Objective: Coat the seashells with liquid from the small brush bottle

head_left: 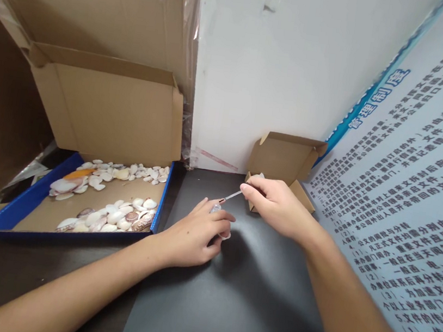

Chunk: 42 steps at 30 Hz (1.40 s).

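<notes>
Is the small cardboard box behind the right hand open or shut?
Open: the small cardboard box has its lid standing raised at the back. The right hand hides much of its inside.

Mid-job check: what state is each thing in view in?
Large box: open, lid raised.
Shells: lying loose in two groups inside it.
Small box: open, lid raised.
Left hand: fingers curled around a white piece, mostly hidden.
Clear item: at left hand; open or closed unclear.
Right hand: pinching a thin stick.
Thin stick: slanted, dark tip toward left hand.
Mat: flat.
</notes>
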Tool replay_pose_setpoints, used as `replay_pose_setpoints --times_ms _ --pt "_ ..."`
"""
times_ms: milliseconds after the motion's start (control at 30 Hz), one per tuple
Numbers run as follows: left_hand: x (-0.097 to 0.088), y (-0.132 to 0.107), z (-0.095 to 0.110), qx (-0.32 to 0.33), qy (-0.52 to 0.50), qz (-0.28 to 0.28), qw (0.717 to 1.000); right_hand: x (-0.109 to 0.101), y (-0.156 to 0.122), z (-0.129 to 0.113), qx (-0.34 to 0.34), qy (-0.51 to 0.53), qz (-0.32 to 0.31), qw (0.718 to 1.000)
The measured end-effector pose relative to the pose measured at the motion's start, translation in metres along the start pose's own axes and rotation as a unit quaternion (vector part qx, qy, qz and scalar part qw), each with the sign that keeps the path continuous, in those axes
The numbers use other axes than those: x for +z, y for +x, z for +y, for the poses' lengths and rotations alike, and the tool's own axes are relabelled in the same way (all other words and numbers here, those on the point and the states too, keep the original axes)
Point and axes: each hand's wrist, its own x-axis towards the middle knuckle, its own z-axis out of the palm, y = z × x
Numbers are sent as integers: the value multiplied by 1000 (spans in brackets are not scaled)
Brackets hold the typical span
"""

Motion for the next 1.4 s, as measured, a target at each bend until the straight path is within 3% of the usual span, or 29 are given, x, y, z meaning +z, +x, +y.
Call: replay_pose_setpoints --times_ms 200,700,900,1000,1100,1200,1233,1300,1333,1400 --pt "-3 -2 0 -16 -5 -15 1000 -2 1 3 -33 26 35 998" --pt "-17 -7 16 -34 10 -46 998 -1 1 4 -45 21 39 998" --pt "-30 -9 26 -7 46 -20 999 -6 -3 0 -78 85 109 987" --pt "-42 -13 39 3 1 -4 1000 -9 -7 -5 -79 153 153 973" --pt "-45 -26 47 -20 -126 -15 992 -6 -16 -9 -69 239 172 953" --pt "-32 -45 44 -107 -307 -5 946 9 -34 -10 -48 299 151 941" --pt "-26 -52 41 -150 -390 -12 908 17 -42 -9 -40 305 135 942" --pt "-13 -62 34 -227 -556 -6 799 35 -57 -7 -8 300 90 950" --pt "-9 -66 30 -254 -621 5 741 44 -64 -7 -3 294 74 953" --pt "-3 -70 25 -273 -699 24 660 59 -74 -5 -11 260 47 964"
